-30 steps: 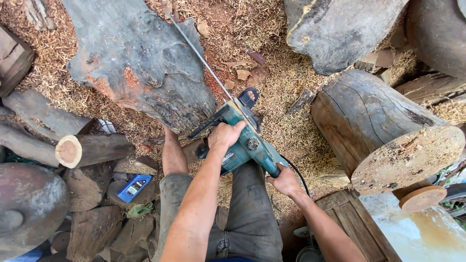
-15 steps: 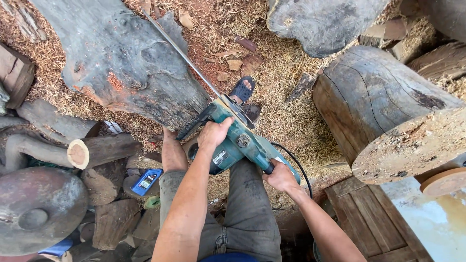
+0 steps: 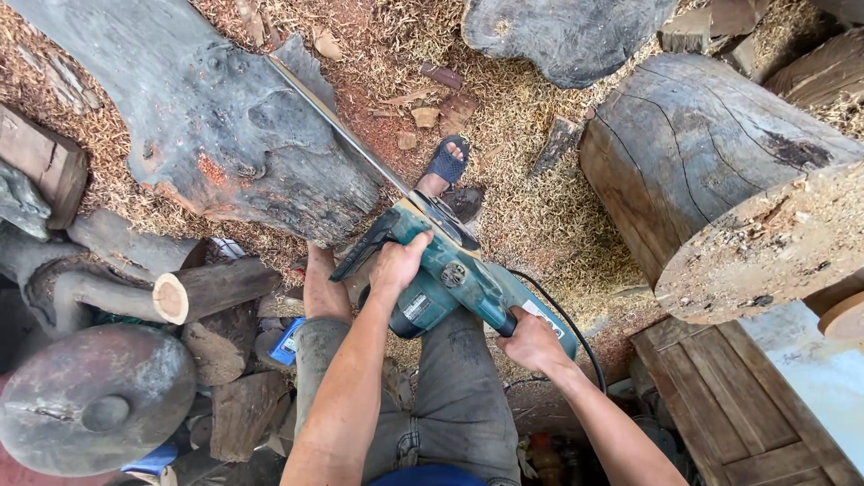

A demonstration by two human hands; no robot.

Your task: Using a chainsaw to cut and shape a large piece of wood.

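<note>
Both hands are locked on the teal electric chainsaw (image 3: 450,274) — left hand (image 3: 399,263) fingers wrapped round the front handle, right hand (image 3: 531,342) fingers closed on the rear grip (cord trailing behind). Beyond the fingers, the bar runs along the big grey log (image 3: 207,117).

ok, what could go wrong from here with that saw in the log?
1. The sandalled foot sits beside the long bar of the teal electric chainsaw; a slip could reach it.
2. The black cord trails past the right hand and could snag.
3. The big grey log lies on loose sawdust and may roll.
</note>
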